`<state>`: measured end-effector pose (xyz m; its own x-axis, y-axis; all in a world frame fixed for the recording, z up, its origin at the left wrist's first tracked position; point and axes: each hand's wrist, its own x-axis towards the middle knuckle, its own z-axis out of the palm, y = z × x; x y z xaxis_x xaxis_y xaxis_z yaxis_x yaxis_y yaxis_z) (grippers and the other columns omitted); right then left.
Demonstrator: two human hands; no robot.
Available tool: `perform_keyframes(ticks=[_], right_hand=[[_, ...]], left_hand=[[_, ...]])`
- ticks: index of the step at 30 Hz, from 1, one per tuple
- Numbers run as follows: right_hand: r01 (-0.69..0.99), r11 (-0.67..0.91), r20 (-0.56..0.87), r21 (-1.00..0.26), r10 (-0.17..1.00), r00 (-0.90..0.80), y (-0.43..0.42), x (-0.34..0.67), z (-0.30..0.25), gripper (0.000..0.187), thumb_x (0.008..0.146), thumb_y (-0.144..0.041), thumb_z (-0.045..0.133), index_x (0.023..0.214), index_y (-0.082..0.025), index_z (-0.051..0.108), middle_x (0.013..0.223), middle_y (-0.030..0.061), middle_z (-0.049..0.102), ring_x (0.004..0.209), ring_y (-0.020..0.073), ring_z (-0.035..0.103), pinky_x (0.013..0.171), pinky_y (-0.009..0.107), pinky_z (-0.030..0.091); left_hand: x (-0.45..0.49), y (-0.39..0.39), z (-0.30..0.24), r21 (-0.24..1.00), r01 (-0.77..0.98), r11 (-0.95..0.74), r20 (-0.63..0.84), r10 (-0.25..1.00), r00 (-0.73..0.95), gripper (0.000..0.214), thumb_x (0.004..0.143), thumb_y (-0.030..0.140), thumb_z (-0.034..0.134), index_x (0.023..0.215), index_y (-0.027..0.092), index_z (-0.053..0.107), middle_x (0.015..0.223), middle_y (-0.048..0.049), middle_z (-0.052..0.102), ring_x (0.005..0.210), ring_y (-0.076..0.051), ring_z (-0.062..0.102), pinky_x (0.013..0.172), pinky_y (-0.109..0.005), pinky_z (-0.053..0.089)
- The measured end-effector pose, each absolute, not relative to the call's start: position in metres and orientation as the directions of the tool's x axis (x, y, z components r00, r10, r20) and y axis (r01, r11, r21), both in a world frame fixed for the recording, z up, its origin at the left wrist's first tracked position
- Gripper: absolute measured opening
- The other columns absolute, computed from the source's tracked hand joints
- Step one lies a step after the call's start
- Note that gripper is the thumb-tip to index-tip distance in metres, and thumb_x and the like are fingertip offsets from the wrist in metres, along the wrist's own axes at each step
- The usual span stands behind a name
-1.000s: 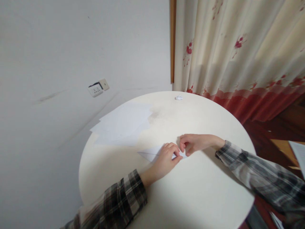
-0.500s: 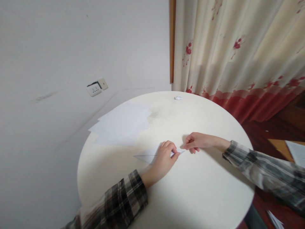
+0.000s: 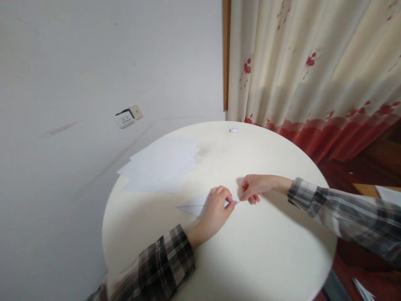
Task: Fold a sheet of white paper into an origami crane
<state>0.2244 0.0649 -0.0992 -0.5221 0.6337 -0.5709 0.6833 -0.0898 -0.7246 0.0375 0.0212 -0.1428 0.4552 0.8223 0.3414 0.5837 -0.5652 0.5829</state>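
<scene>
A folded sheet of white paper (image 3: 194, 203), pointed at its left end and creased along its length, lies on the round white table (image 3: 250, 255). My left hand (image 3: 218, 205) rests on top of it, fingers curled and thumb pressed near the forefinger, covering its middle. At the paper's narrow right tip is my right hand (image 3: 251, 189), its thumb and forefinger pinched closed on that tip. The two hands are a small gap apart, with a sliver of paper showing between them.
Several loose white sheets (image 3: 159, 163) lie overlapped at the table's back left. A crumpled paper ball (image 3: 234, 130) sits near the far edge. Beyond are a wall with a socket (image 3: 125, 119) and a flowered curtain (image 3: 282, 62).
My right hand has shifted slightly left and its fingers now cover the paper's right tip. My left hand stays in place on the paper.
</scene>
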Motion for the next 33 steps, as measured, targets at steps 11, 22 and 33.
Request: perform_keyframes(ticks=[11,22,33], right_hand=[[0.675,-0.08,-0.56,-0.733,0.634,-0.533,0.0665,0.2212,-0.1007,0.018,0.062,-0.028,0.065,0.058,-0.011,0.059,0.047,-0.0012,0.059,0.042,0.0076,0.052,0.045,0.019,0.044],[0.723,-0.01,-0.539,-0.691,0.674,-0.506,0.0644,0.2184,-0.0998,0.022,0.061,-0.032,0.066,0.055,-0.012,0.058,0.046,-0.0006,0.057,0.044,0.0091,0.053,0.045,0.02,0.042],[0.74,-0.085,-0.611,-0.667,0.631,-0.478,0.0671,0.2195,-0.097,0.014,0.061,-0.021,0.064,0.054,-0.012,0.056,0.045,-0.0021,0.056,0.042,0.0079,0.051,0.046,0.02,0.042]], left_hand=[[0.0358,0.0224,-0.1435,0.582,0.574,-0.576,0.352,0.815,0.461,0.019,0.073,0.011,0.062,0.064,0.018,0.046,0.078,-0.0006,0.055,0.08,-0.017,0.05,0.074,-0.03,0.037],[0.0376,0.0225,-0.1404,0.603,0.57,-0.558,0.336,0.826,0.453,0.021,0.071,0.008,0.063,0.063,0.018,0.046,0.077,-0.0011,0.056,0.079,-0.018,0.051,0.074,-0.031,0.038],[0.0393,0.0213,-0.1444,0.611,0.562,-0.558,0.346,0.826,0.444,0.021,0.07,0.008,0.063,0.062,0.018,0.045,0.077,-0.001,0.057,0.079,-0.018,0.051,0.073,-0.031,0.038]])
